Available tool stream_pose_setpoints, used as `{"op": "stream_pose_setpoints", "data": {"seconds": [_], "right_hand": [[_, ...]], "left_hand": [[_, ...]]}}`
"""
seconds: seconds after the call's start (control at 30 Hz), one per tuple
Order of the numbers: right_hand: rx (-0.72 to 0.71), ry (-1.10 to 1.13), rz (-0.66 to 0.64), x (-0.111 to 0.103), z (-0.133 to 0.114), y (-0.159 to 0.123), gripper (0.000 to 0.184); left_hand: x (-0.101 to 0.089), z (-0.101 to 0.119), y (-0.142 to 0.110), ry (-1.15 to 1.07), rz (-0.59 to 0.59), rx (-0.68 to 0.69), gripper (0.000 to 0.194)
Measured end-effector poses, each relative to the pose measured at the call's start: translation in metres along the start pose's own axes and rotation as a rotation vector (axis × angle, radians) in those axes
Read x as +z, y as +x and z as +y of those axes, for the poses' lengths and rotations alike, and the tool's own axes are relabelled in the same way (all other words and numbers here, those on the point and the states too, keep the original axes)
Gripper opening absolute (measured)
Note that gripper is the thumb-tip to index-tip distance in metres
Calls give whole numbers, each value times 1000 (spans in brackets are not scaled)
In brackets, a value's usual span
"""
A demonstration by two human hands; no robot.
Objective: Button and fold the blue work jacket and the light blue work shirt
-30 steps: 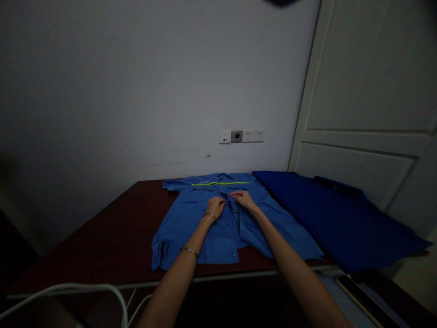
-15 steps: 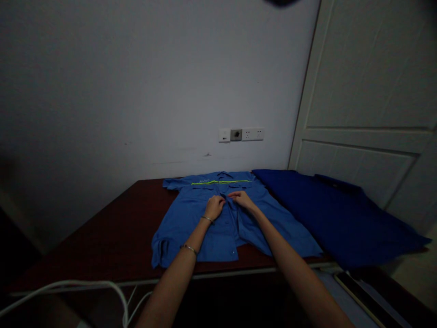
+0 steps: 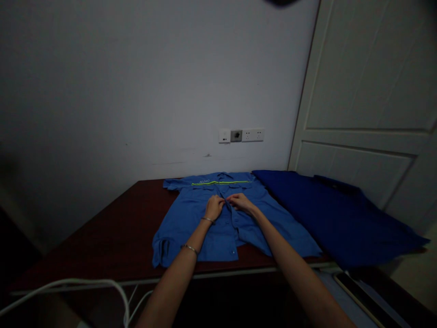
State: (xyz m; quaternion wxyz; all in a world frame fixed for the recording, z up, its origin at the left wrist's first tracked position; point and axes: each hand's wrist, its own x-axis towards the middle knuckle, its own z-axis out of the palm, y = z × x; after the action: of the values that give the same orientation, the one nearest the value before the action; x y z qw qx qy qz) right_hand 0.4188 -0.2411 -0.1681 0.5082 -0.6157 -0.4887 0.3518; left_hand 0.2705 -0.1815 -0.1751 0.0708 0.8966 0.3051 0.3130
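Observation:
A light-blue short-sleeved shirt lies spread face up, its collar toward the wall and a yellow-green stripe across the chest. At the middle of its front opening, my left hand pinches one edge of the placket. Close beside it, my right hand has its fingers closed on the other edge, the fingertips of both hands nearly meeting. Below the hands the front edges part, and a few buttons show. Whether a button sits between the fingers is too small to tell.
The shirt rests on a dark red table against the wall. A darker blue garment covers the table's right side. White cables hang at the front left. Wall sockets sit above, and a white door stands at right.
My right hand has shifted slightly left, and its fingers have drawn in closer to my left hand at the placket. The left hand has hardly moved.

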Motion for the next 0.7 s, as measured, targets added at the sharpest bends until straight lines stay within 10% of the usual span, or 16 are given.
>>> {"op": "stream_pose_setpoints", "data": {"seconds": [0.7], "right_hand": [[-522,-495,156,4,21,14,5]], "left_hand": [[4,-3,2,-60,34,5,19]]}}
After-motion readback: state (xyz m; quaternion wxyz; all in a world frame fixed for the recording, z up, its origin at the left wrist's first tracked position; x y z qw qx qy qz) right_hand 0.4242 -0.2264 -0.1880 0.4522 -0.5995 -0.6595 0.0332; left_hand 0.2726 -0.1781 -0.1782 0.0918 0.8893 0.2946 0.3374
